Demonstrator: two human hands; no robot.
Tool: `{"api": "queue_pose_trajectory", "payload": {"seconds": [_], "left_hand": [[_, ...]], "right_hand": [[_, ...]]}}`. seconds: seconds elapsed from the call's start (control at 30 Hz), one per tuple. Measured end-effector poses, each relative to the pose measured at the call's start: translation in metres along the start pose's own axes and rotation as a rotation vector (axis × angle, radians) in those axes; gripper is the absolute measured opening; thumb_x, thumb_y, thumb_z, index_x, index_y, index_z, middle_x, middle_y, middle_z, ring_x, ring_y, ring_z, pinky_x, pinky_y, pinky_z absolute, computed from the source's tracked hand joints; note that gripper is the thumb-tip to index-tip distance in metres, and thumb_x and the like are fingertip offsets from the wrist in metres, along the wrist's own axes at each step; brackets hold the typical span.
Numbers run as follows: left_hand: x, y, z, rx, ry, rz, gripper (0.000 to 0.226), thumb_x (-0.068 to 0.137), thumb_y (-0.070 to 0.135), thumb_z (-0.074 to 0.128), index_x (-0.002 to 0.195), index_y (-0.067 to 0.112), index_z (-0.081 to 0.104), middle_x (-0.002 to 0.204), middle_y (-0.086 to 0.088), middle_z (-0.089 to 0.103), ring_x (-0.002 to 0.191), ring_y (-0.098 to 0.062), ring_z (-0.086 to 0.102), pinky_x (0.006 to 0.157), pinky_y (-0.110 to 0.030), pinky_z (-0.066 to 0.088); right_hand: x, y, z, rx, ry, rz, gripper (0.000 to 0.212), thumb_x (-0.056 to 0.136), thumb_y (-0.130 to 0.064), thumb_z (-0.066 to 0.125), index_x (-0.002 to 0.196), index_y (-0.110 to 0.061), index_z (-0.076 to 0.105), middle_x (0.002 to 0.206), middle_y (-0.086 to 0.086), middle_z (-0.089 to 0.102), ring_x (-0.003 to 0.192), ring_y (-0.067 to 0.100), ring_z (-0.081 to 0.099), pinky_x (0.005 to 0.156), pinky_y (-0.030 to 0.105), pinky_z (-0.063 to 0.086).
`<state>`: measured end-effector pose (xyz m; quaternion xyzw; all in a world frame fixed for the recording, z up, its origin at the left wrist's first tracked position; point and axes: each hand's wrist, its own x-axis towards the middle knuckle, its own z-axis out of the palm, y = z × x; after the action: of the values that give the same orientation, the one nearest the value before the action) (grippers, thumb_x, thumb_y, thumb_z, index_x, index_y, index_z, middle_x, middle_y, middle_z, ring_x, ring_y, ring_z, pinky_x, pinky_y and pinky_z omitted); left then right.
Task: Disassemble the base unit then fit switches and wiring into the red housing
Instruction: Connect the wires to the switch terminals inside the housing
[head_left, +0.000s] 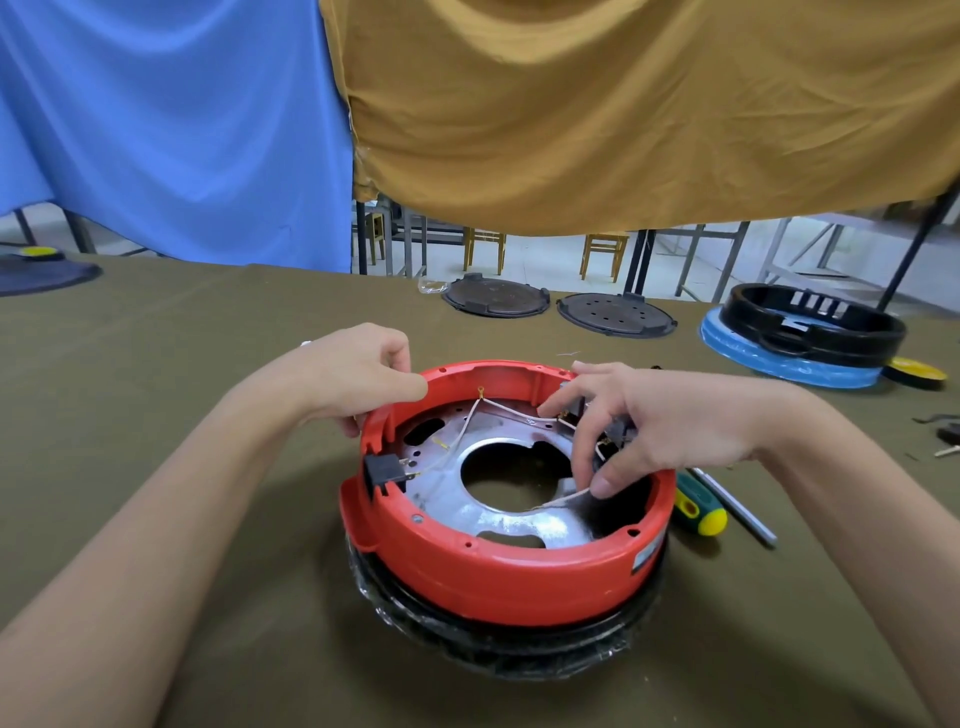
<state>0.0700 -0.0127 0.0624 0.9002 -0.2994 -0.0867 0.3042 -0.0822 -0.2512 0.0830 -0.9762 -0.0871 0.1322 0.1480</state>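
Right hand (660, 421) reaches inside red housing (498, 566) at its right wall, fingers curled, pinching small black switch (618, 428); white wire (563, 500) runs under thumb. Left hand (358, 376) half closed, gripping housing's far-left rim. Housing sits mid-bench (156, 389), open side up, metal plate (452, 499) inside, black socket (384, 474) in its left wall. Green-yellow screwdriver (701, 508) just right of housing.

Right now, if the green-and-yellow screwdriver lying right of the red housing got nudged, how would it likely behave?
The screwdriver has a rounded handle and lies flat on the olive table cloth, so it would probably roll a little, though the cloth likely damps that. It looks rigid, with a metal shaft, so it should shift as one piece. It lies beside the red housing, seemingly not touching.
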Motion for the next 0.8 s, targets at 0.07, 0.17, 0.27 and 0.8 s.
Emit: {"api": "queue_pose_trajectory", "payload": {"seconds": [0.07, 0.17, 0.27, 0.8], "left_hand": [[0.000, 0.001, 0.000, -0.012, -0.009, -0.003, 0.014, 0.086, 0.019, 0.063, 0.082, 0.009, 0.054, 0.060, -0.005, 0.061, 0.041, -0.011, 0.057, 0.043, -0.025, 0.046], [-0.001, 0.001, 0.001, -0.025, -0.020, -0.001, 0.015, 0.085, 0.020, 0.063, 0.080, 0.010, 0.053, 0.059, -0.004, 0.060, 0.042, -0.011, 0.055, 0.044, -0.025, 0.046], [-0.001, 0.000, 0.001, -0.032, -0.022, 0.007, 0.015, 0.084, 0.018, 0.062, 0.079, 0.009, 0.051, 0.059, -0.006, 0.059, 0.043, -0.013, 0.055, 0.043, -0.025, 0.046], [-0.004, 0.001, -0.007, -0.051, -0.036, 0.085, 0.005, 0.085, 0.014, 0.070, 0.090, 0.015, 0.068, 0.073, -0.008, 0.065, 0.051, -0.011, 0.061, 0.046, -0.023, 0.047]], "right_hand": [[-0.004, 0.003, -0.002, 0.048, -0.008, -0.012, 0.015, 0.081, -0.031, 0.078, 0.083, -0.044, 0.073, 0.140, -0.032, 0.040, 0.144, -0.005, 0.003, 0.116, 0.039, 0.009], [-0.001, 0.006, 0.001, 0.083, 0.046, -0.015, 0.015, 0.086, -0.025, 0.074, 0.081, -0.039, 0.071, 0.134, -0.028, 0.046, 0.142, -0.005, 0.011, 0.111, 0.030, 0.015], [0.005, 0.001, 0.003, 0.014, 0.109, -0.040, 0.015, 0.088, -0.026, 0.071, 0.080, -0.038, 0.068, 0.127, -0.026, 0.047, 0.134, 0.001, 0.025, 0.096, 0.017, 0.026], [0.005, 0.030, -0.004, 0.698, 0.532, 0.069, 0.025, 0.094, -0.023, 0.063, 0.109, -0.041, 0.070, 0.118, -0.015, 0.067, 0.109, 0.003, 0.064, 0.089, 0.032, 0.055]]}}
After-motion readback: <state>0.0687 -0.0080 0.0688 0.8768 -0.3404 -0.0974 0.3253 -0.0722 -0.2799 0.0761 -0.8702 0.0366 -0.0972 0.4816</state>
